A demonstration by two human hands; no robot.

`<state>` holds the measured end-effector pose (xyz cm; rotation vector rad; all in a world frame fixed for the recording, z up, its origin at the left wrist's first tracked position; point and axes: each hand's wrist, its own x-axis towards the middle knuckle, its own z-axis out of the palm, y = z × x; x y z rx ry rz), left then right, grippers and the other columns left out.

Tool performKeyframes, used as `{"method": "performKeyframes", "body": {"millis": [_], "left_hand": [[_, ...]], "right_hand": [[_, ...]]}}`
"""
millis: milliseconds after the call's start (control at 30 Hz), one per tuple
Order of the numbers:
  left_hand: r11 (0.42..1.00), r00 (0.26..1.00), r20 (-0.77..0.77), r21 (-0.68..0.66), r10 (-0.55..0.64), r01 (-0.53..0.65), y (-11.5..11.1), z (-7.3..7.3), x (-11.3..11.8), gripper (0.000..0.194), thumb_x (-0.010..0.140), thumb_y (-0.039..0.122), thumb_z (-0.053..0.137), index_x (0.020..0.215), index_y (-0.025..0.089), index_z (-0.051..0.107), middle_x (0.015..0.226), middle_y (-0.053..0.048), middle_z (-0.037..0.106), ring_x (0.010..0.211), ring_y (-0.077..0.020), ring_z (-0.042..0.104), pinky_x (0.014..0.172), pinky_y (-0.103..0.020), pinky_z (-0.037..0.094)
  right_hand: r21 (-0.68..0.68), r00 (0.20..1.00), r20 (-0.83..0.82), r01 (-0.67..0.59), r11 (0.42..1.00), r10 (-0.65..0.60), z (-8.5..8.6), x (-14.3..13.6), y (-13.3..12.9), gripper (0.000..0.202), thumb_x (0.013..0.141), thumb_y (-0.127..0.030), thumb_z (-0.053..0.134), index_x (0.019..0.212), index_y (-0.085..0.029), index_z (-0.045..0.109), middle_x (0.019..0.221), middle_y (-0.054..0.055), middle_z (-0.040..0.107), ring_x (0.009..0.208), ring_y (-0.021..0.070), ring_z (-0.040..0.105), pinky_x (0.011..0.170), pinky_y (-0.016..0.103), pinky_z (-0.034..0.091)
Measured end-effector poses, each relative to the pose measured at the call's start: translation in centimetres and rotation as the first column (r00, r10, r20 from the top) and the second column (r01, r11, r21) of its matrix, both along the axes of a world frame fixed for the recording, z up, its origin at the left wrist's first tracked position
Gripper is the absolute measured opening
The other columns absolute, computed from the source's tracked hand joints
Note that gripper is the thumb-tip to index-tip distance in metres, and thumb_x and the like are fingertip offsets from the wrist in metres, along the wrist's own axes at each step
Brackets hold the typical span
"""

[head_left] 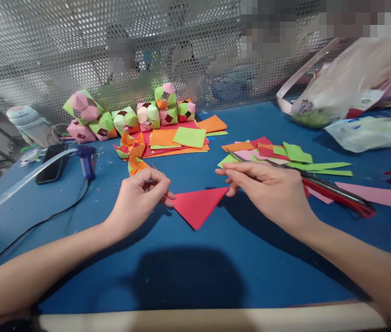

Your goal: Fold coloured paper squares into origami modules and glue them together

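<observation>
A red paper triangle is held between my two hands, its long edge at the top and its point toward me. My left hand pinches the left corner between thumb and fingers. At the right corner, my right hand pinches the paper in the same way. Orange and green folded pieces lie just beyond my left hand. Past my right hand is a pile of coloured paper scraps.
Folded paper balls stand along the mesh panel. Square sheets are stacked before them. A glue gun and phone lie left; a red and black tool and plastic bags are right.
</observation>
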<state>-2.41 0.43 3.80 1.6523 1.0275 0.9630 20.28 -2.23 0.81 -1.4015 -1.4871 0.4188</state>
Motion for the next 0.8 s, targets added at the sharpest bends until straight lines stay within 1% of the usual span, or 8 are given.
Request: {"method": "performKeyframes", "body": {"millis": [67,167,233,367,467,567,700,800], "left_hand": [[0.999,1.0,-0.028,0.05,-0.014,0.016,0.2,-0.2,-0.1,0.016,0.081,0.027,0.056,0.073,0.014,0.054,0.072,-0.002,0.06,0.061,-0.0134,0.064,0.056,-0.026,0.055],[0.986,0.993,-0.111,0.154,-0.042,0.059,0.5,-0.8,-0.3,0.013,0.081,0.025,0.055,0.074,0.014,0.055,0.079,-0.003,0.059,0.062,-0.0108,0.06,0.055,-0.024,0.053],[0.975,0.983,-0.172,0.2,-0.057,0.091,0.6,-1.2,-0.4,0.012,0.082,0.025,0.053,0.077,0.015,0.056,0.082,-0.003,0.058,0.062,-0.0096,0.058,0.055,-0.023,0.051],[0.959,0.958,-0.266,0.226,-0.109,0.172,0.6,-1.6,-0.4,0.014,0.087,0.023,0.045,0.077,0.016,0.052,0.078,-0.001,0.054,0.063,-0.0089,0.055,0.059,-0.022,0.048],[0.953,0.936,-0.325,0.214,-0.138,0.215,0.5,-1.7,-0.4,0.018,0.089,0.024,0.041,0.075,0.016,0.05,0.074,0.0,0.054,0.063,-0.0092,0.052,0.061,-0.023,0.045],[0.951,0.924,-0.353,0.208,-0.146,0.23,0.4,-1.7,-0.5,0.023,0.091,0.023,0.037,0.071,0.016,0.048,0.07,0.0,0.053,0.062,-0.0093,0.049,0.061,-0.023,0.042],[0.938,0.906,-0.388,0.221,-0.168,0.268,0.4,-1.9,-0.5,0.028,0.09,0.021,0.038,0.065,0.016,0.048,0.067,0.0,0.05,0.062,-0.0093,0.048,0.06,-0.023,0.04],[0.932,0.919,-0.349,0.236,-0.183,0.275,0.5,-2.1,-0.4,0.02,0.088,0.023,0.047,0.071,0.014,0.053,0.075,-0.002,0.053,0.066,-0.0097,0.051,0.06,-0.023,0.042]], "right_hand": [[-0.025,0.999,-0.04,0.024,0.999,-0.025,0.1,0.2,0.3,0.012,0.079,-0.027,0.061,0.078,-0.021,0.07,0.057,-0.001,0.067,0.073,0.0197,0.069,0.075,0.035,0.056],[-0.051,0.997,-0.028,0.069,0.996,-0.071,0.2,0.5,0.6,0.012,0.073,-0.031,0.067,0.076,-0.021,0.071,0.064,0.001,0.069,0.063,0.0185,0.066,0.062,0.033,0.056],[-0.012,0.993,-0.04,0.111,0.994,-0.111,0.4,0.7,0.8,0.015,0.071,-0.034,0.068,0.076,-0.02,0.071,0.065,0.001,0.068,0.06,0.0171,0.064,0.058,0.032,0.055],[0.028,0.985,-0.074,0.158,0.987,-0.156,1.4,1.9,1.3,0.015,0.078,-0.032,0.06,0.078,-0.018,0.065,0.07,0.001,0.067,0.061,0.0128,0.061,0.062,0.027,0.052],[0.048,0.977,0.057,0.205,0.978,-0.207,1.9,3.7,1.9,0.021,0.085,-0.03,0.049,0.071,-0.017,0.06,0.064,0.002,0.062,0.057,0.0103,0.056,0.059,0.024,0.045],[0.017,0.919,0.281,0.282,0.959,-0.276,1.8,5.6,2.5,0.033,0.087,-0.034,0.045,0.06,-0.017,0.056,0.057,0.003,0.058,0.054,0.0114,0.051,0.054,0.026,0.038],[-0.033,0.826,0.511,0.298,0.954,-0.24,1.3,6.8,3.1,0.015,0.079,-0.028,0.056,0.082,-0.018,0.066,0.079,0.007,0.068,0.068,0.0169,0.057,0.058,0.027,0.036],[-0.007,0.836,0.497,0.272,0.962,-0.233,1.3,6.6,2.9,0.017,0.081,-0.026,0.053,0.082,-0.018,0.068,0.077,0.007,0.07,0.065,0.0163,0.059,0.058,0.027,0.037]]}}
